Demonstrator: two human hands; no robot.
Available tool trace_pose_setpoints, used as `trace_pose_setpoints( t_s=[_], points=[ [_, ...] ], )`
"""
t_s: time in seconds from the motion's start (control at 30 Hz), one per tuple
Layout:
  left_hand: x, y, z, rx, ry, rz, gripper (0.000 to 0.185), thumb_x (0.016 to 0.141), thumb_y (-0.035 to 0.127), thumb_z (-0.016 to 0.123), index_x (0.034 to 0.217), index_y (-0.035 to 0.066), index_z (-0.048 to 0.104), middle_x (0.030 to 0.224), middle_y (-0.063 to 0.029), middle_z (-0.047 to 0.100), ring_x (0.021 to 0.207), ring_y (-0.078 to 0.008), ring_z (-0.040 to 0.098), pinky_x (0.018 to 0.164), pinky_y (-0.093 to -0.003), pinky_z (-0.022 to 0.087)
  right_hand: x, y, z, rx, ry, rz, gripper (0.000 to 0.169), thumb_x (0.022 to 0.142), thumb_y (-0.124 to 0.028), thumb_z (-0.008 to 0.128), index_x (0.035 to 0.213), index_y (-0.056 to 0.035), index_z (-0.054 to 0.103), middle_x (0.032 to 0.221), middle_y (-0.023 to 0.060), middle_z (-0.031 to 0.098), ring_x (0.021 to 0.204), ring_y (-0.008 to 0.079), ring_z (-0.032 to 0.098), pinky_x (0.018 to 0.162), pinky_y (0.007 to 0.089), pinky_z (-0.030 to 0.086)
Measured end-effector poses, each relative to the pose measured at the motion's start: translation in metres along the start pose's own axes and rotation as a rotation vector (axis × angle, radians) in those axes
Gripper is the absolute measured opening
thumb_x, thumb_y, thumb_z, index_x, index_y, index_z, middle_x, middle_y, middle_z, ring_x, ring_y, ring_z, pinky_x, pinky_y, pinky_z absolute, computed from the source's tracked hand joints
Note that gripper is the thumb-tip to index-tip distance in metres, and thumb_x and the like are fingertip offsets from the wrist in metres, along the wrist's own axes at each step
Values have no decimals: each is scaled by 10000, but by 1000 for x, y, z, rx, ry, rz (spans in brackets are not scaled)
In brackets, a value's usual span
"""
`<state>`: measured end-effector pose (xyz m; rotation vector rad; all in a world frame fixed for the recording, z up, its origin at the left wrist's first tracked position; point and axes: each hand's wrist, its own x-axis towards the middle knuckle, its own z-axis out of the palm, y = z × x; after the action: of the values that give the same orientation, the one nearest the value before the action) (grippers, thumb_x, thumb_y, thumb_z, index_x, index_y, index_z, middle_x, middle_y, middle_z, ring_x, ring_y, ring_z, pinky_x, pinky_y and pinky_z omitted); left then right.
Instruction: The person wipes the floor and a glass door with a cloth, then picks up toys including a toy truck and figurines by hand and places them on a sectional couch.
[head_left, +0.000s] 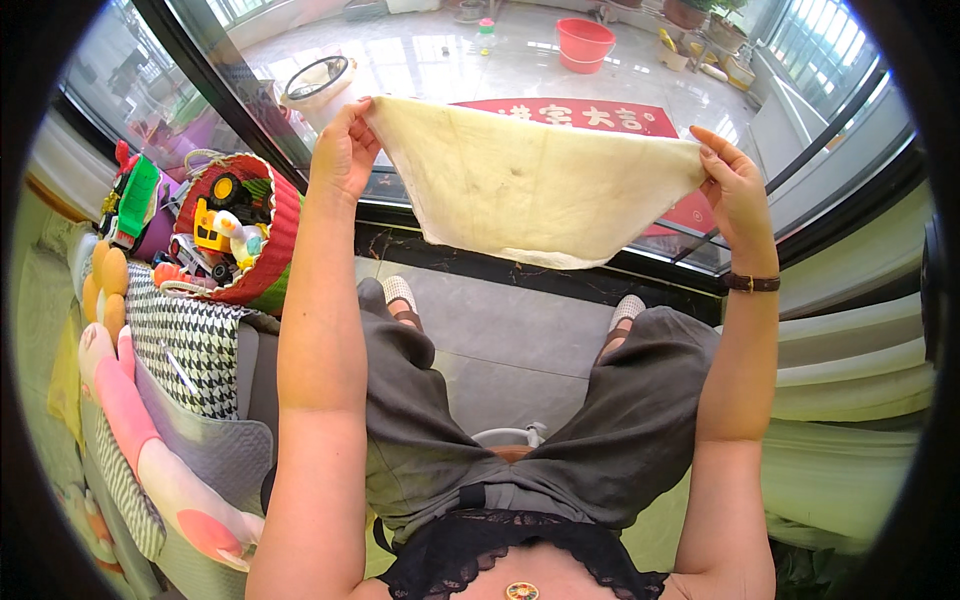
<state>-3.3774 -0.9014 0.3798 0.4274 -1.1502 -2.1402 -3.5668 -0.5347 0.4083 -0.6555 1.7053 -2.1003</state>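
Note:
A cream-coloured cloth (517, 180) with a few small dark marks hangs stretched out in front of me, its top edge nearly straight. My left hand (346, 150) pinches its upper left corner between thumb and fingers. At the upper right corner, my right hand (731, 184) grips the cloth the same way, with a brown-strapped watch or bracelet (751, 283) on that wrist. The lower edge of the cloth hangs loose above a black door sill (465, 262). Part of a red doormat (585, 112) with white writing is hidden behind it.
On my left stands a red woven basket (281, 225) of toys beside a sofa with a houndstooth cover (187, 337) and a pink plush toy (127, 405). Past the glass door are a lined bin (319, 79), a red bucket (585, 46) and potted plants (686, 11). Curtains (847, 375) hang right.

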Motion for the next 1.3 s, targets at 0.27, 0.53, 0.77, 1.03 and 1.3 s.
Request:
trace_pose_setpoints(
  t_s=[0.27,0.53,0.77,1.03,1.3],
  points=[
    [-9,10,-1,39,-42,121,172,764,179,602,912,91,606,795,3,594,732,-97,557,657,-268,461,-12,-15,4,-408,3,-165,301,789,-81,577,1066,30,538,947,81,566,788,88,527,655,190,426],
    [-20,-7,17,365,58,57,286,809,230,568,1038,58,571,835,-13,588,647,-125,574,542,-248,488,7,19,-8,-747,147,-59,223,815,-229,560,806,-9,597,770,18,556,638,109,524,587,217,431],
    [-45,-39,57,597,-210,137,577,822,204,565,1302,43,288,994,-56,556,860,-137,551,709,-274,469,-6,25,61,128,-5,157,151,852,-147,488,928,-28,542,850,45,578,743,135,579,692,302,501],
    [-73,-46,93,461,-556,201,649,775,22,570,1331,61,235,1085,-79,498,911,-149,535,756,-258,453,-24,12,104,-104,-358,-154,332,835,-92,511,1147,16,477,1093,85,524,921,149,547,799,242,436],
    [-73,-34,90,406,-509,215,553,826,92,537,1313,95,274,1010,-72,555,866,-118,545,714,-240,447,-8,36,86,-543,-501,78,366,789,-171,597,1083,27,509,929,43,583,791,111,557,709,227,446]
  ],
)
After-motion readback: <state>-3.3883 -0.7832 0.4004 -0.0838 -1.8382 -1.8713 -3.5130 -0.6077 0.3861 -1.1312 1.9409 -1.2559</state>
